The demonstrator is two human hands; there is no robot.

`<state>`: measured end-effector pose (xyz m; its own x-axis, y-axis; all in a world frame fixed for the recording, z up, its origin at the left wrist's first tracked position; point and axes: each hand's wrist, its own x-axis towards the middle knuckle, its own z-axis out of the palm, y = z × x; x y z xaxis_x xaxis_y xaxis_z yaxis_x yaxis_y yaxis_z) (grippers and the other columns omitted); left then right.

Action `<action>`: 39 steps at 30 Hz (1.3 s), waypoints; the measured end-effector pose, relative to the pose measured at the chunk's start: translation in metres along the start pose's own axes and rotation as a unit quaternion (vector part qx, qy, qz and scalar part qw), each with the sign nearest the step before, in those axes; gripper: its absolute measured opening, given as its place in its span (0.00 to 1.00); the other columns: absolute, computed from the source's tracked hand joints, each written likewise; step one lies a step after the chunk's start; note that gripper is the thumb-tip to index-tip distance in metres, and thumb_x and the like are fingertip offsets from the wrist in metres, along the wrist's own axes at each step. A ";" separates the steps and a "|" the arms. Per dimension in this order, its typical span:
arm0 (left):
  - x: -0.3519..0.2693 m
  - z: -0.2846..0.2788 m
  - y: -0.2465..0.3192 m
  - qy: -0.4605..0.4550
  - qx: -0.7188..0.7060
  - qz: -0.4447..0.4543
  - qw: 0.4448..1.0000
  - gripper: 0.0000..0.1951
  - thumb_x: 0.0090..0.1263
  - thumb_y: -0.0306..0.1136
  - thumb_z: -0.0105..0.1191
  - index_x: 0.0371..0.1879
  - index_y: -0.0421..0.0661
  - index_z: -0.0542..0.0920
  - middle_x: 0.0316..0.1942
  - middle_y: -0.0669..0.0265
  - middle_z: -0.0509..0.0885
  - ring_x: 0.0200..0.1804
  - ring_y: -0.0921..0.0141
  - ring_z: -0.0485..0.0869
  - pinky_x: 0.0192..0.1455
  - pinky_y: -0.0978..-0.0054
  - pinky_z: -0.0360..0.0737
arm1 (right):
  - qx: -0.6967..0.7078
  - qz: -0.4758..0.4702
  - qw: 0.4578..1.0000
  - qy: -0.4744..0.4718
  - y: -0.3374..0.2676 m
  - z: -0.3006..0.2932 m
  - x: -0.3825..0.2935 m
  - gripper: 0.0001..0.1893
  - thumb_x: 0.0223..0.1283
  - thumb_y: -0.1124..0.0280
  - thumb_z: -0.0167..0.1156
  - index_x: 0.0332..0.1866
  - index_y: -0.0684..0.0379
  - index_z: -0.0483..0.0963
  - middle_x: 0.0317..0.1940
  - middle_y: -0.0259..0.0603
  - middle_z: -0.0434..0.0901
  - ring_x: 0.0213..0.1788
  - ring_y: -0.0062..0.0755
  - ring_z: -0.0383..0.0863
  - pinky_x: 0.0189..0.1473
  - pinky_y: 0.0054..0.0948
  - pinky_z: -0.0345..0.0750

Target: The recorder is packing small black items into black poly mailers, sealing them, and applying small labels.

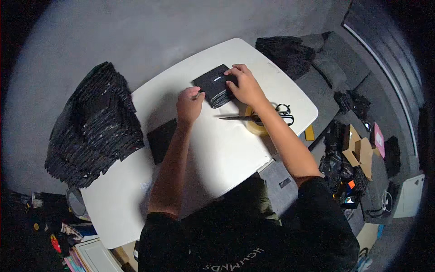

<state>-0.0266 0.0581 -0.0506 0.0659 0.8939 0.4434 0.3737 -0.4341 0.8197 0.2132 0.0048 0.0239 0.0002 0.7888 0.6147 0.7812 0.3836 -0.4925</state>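
On the white table a small stack of folded black pieces (212, 81), seemingly cloth, lies with a small white mark on top. My right hand (245, 83) rests on its right side, fingers spread over the top. At its left edge is my left hand (190, 102), fingers bent; whether it grips the stack cannot be told. Black-handled scissors (234, 118) lie across a roll of yellowish tape (255, 128), both partly hidden by my right forearm. A flat black piece (161, 141) lies beside my left forearm.
A large heap of stacked black pieces (98, 129) covers the table's left end. Another dark pile (287, 54) is beyond the far right edge. A grey sofa (340, 71) stands at right, with an opened cardboard box (355, 149) among black items. Books (80, 258) are at lower left.
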 end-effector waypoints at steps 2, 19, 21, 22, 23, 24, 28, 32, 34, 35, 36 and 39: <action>-0.030 -0.020 0.038 0.019 0.108 0.032 0.993 0.13 0.72 0.33 0.70 0.50 0.42 0.89 0.44 0.56 0.93 0.44 0.62 0.93 0.52 0.66 0.89 | 0.027 -0.038 0.999 -0.007 -0.032 -0.028 -0.023 0.16 0.68 0.72 0.71 0.59 0.59 0.84 0.54 0.50 0.86 0.61 0.54 0.86 0.66 0.44 0.81; -0.178 -0.188 0.036 0.039 0.165 -0.215 0.962 0.19 0.71 0.35 0.72 0.57 0.41 0.86 0.51 0.50 0.92 0.53 0.57 0.92 0.60 0.58 0.87 | 0.214 0.137 0.950 -0.183 -0.156 0.077 -0.139 0.24 0.61 0.68 0.77 0.61 0.62 0.80 0.37 0.48 0.85 0.40 0.43 0.87 0.47 0.38 0.83; -0.169 -0.182 0.017 0.062 0.116 -0.204 0.970 0.18 0.71 0.34 0.72 0.57 0.43 0.85 0.47 0.51 0.92 0.49 0.59 0.93 0.55 0.59 0.88 | 0.203 0.159 0.944 -0.206 -0.154 0.085 -0.125 0.24 0.61 0.70 0.76 0.62 0.62 0.81 0.37 0.46 0.86 0.40 0.41 0.88 0.47 0.37 0.83; -0.169 -0.181 0.012 0.065 0.112 -0.203 0.971 0.18 0.71 0.34 0.72 0.57 0.43 0.85 0.47 0.51 0.92 0.49 0.59 0.93 0.55 0.59 0.88 | 0.192 0.188 0.936 -0.226 -0.153 0.086 -0.122 0.24 0.61 0.71 0.76 0.63 0.61 0.81 0.36 0.44 0.87 0.39 0.39 0.88 0.46 0.36 0.83; -0.169 -0.180 0.008 0.053 0.087 -0.201 0.974 0.18 0.70 0.33 0.72 0.56 0.43 0.85 0.44 0.53 0.92 0.45 0.61 0.92 0.51 0.60 0.88 | 0.189 0.185 0.937 -0.227 -0.150 0.084 -0.122 0.24 0.61 0.71 0.76 0.63 0.61 0.81 0.36 0.44 0.87 0.39 0.39 0.88 0.46 0.36 0.83; -0.168 -0.178 0.010 0.037 0.061 -0.199 0.977 0.18 0.70 0.32 0.73 0.56 0.44 0.85 0.41 0.55 0.92 0.41 0.64 0.92 0.48 0.61 0.88 | 0.204 0.199 0.931 -0.227 -0.144 0.080 -0.123 0.24 0.61 0.72 0.75 0.63 0.61 0.81 0.36 0.42 0.87 0.38 0.37 0.88 0.46 0.36 0.84; -0.193 -0.167 0.036 0.006 -0.018 -0.186 0.982 0.17 0.69 0.30 0.73 0.55 0.45 0.84 0.35 0.60 0.89 0.35 0.70 0.88 0.41 0.65 0.87 | 0.310 0.224 0.899 -0.211 -0.125 0.045 -0.152 0.23 0.61 0.78 0.72 0.63 0.61 0.81 0.34 0.36 0.86 0.35 0.28 0.85 0.43 0.32 0.83; -0.234 -0.162 0.095 -0.048 -0.062 -0.200 0.977 0.14 0.72 0.29 0.71 0.54 0.45 0.83 0.33 0.63 0.86 0.35 0.71 0.87 0.40 0.66 0.85 | 0.402 0.249 0.858 -0.200 -0.158 -0.031 -0.187 0.19 0.64 0.79 0.74 0.60 0.64 0.81 0.35 0.30 0.77 0.33 0.17 0.80 0.38 0.24 0.79; -0.260 -0.169 0.113 -0.051 -0.013 -0.187 0.981 0.14 0.73 0.29 0.70 0.54 0.45 0.83 0.35 0.62 0.87 0.37 0.68 0.88 0.44 0.63 0.85 | 0.289 0.210 0.906 -0.227 -0.166 -0.055 -0.204 0.18 0.65 0.79 0.74 0.59 0.63 0.82 0.35 0.31 0.77 0.32 0.18 0.80 0.38 0.25 0.79; -0.272 -0.170 0.116 -0.058 0.064 -0.136 0.987 0.14 0.73 0.31 0.70 0.53 0.44 0.84 0.40 0.59 0.87 0.43 0.63 0.88 0.51 0.59 0.84 | 0.173 0.163 0.939 -0.248 -0.168 -0.062 -0.210 0.17 0.65 0.78 0.74 0.58 0.61 0.83 0.34 0.32 0.77 0.32 0.18 0.79 0.38 0.25 0.79; -0.277 -0.171 0.122 -0.064 0.141 -0.083 0.985 0.13 0.74 0.32 0.70 0.52 0.44 0.84 0.45 0.57 0.88 0.48 0.58 0.88 0.58 0.56 0.83 | 0.153 0.170 0.938 -0.260 -0.169 -0.068 -0.214 0.16 0.65 0.77 0.74 0.57 0.59 0.84 0.36 0.35 0.77 0.33 0.22 0.80 0.39 0.26 0.79; -0.267 -0.171 0.135 -0.074 0.204 -0.029 0.976 0.14 0.75 0.34 0.68 0.53 0.42 0.83 0.52 0.52 0.87 0.58 0.50 0.84 0.67 0.50 0.77 | 0.129 0.130 0.958 -0.220 -0.166 -0.064 -0.216 0.17 0.65 0.75 0.74 0.57 0.60 0.84 0.37 0.38 0.77 0.36 0.30 0.81 0.41 0.29 0.79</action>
<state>-0.1523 -0.2582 0.0040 0.1554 0.9349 0.3192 0.7159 -0.3292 0.6158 0.1233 -0.2604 0.0129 -0.1347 0.9779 0.1598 0.6097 0.2089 -0.7646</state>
